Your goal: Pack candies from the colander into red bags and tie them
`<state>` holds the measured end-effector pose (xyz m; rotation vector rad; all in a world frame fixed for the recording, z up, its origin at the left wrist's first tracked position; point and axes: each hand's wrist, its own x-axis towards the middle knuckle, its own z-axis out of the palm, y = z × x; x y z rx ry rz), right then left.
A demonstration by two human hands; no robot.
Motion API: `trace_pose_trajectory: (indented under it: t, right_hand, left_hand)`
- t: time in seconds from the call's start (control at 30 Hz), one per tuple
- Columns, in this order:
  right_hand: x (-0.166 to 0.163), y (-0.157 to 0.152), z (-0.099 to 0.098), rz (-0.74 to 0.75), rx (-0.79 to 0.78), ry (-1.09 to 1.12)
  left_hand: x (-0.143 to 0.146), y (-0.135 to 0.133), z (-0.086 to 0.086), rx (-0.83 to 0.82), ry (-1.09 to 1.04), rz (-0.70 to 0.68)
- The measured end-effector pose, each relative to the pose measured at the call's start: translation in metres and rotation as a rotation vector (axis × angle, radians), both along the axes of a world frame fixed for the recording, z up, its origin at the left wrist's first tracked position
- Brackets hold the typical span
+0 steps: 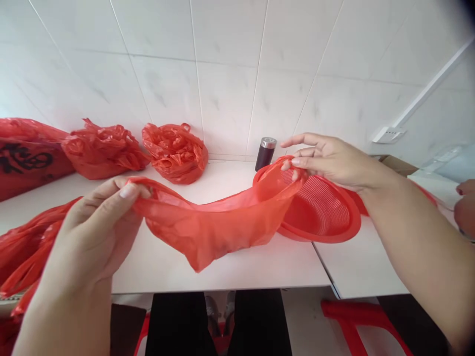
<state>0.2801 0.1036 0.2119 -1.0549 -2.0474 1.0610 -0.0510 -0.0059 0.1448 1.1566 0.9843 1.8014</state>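
A thin red plastic bag (pixel 222 230) hangs stretched between my two hands above the white table, its mouth facing up and its bottom sagging. My left hand (pixel 102 217) pinches one handle corner between thumb and fingers. On the other side, my right hand (pixel 319 160) grips the opposite corner with thumb and lower fingers, while the index finger points out. Behind the bag's right end sits a red plastic colander (pixel 334 212), tilted, with part of it covered by the bag and my right hand.
Several bunched red bags, such as a round bundle (pixel 174 153) and a crumpled heap (pixel 104 148), line the tiled wall. More red bags (pixel 29 247) lie at the left. A black bottle (pixel 265 154) stands behind the colander. Another person's hand (pixel 465 210) shows at the right edge.
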Motion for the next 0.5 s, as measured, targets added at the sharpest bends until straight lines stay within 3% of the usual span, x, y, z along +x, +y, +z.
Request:
trace_pose_trajectory:
  t: [0.1,0.3,0.43,0.5]
  right_hand:
    - [-0.005,0.000,0.018,0.022,0.020,-0.083]
    - [-0.027,-0.006,0.041,0.035,0.201,-0.069]
    - [-0.049,0.004,0.046,0.096,0.226,-0.036]
    - [-0.066,0.007,0.046,0.199,0.211,-0.078]
  left_hand:
    - [-0.001,0.009,0.013,-0.003,0.034,-0.033]
    - [-0.001,0.030,0.033,0.042,0.030,-0.209]
    - [0.008,0.052,0.048,-0.105,0.280,-0.417]
    - [0.018,0.064,0.053,-0.200,0.473,-0.486]
